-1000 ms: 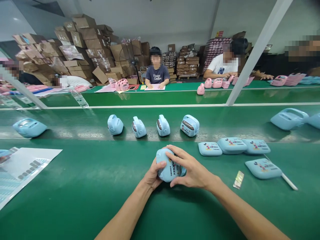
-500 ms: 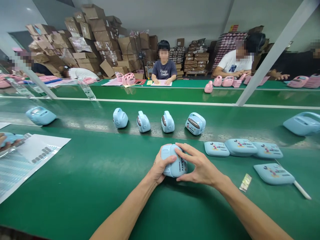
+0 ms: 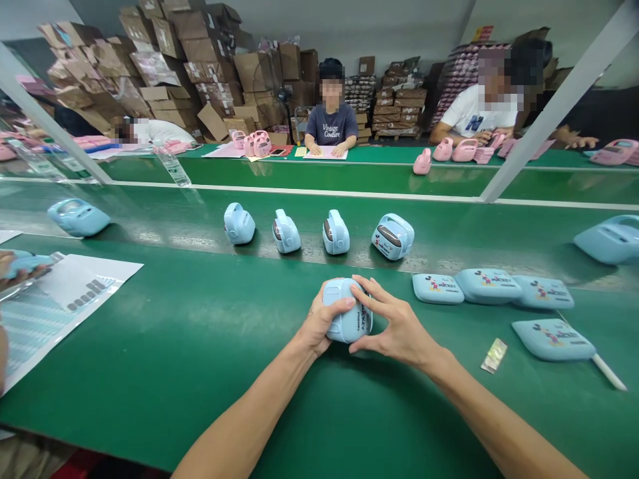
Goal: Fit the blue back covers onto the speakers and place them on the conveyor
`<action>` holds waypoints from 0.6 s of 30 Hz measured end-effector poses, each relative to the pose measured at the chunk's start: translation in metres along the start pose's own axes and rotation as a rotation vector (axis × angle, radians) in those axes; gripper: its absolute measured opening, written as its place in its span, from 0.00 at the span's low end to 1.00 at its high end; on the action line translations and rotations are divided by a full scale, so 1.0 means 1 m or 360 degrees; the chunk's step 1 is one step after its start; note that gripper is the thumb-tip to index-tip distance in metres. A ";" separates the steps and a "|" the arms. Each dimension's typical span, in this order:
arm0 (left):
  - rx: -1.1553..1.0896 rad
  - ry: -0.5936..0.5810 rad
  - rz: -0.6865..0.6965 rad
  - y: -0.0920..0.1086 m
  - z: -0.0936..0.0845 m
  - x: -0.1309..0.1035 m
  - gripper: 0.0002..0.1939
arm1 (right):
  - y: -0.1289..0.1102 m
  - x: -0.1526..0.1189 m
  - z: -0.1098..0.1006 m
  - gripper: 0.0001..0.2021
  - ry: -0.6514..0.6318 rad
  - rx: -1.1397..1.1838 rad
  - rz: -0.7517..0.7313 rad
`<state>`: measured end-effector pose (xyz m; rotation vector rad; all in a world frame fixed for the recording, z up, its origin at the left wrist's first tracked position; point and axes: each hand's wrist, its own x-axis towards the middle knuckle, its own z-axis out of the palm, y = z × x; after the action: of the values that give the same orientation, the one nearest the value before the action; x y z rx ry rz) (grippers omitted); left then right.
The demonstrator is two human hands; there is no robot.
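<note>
Over the green table, a light blue case with printed lettering is held between both hands. My left hand wraps its left side, the thumb lying across the top. My right hand grips the right side, fingertips on the upper edge and thumb low down. Several blue printed panels lie to the right, among them one flat piece and a lower one resting by a white stick. Beyond my hands, blue handled units stand in a row, the rightmost showing a dark window.
A small wrapper lies right of my right forearm. At the left, another person's hand is over printed sheets. More blue units sit at the far left and far right. People work across the table with pink units.
The camera view has shifted slightly, so the surroundings sit a little higher in the picture. Both hands keep hold of the blue case, which is turned slightly.
</note>
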<state>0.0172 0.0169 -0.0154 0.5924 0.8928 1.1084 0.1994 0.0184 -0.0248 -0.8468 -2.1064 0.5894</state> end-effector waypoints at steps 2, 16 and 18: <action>-0.0030 0.0023 0.0018 0.000 0.001 0.000 0.31 | 0.000 0.000 0.003 0.53 -0.0019 0.0050 0.0084; -0.0155 -0.0274 0.0131 0.000 -0.015 0.003 0.45 | -0.002 0.014 -0.002 0.39 0.0314 0.1070 0.0854; -0.0006 -0.0359 0.0236 0.006 -0.018 0.004 0.48 | 0.000 0.016 0.002 0.36 0.0340 0.1349 0.0959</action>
<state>-0.0005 0.0220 -0.0216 0.7741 0.6596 1.1496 0.1904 0.0299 -0.0182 -0.9529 -1.1804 1.4882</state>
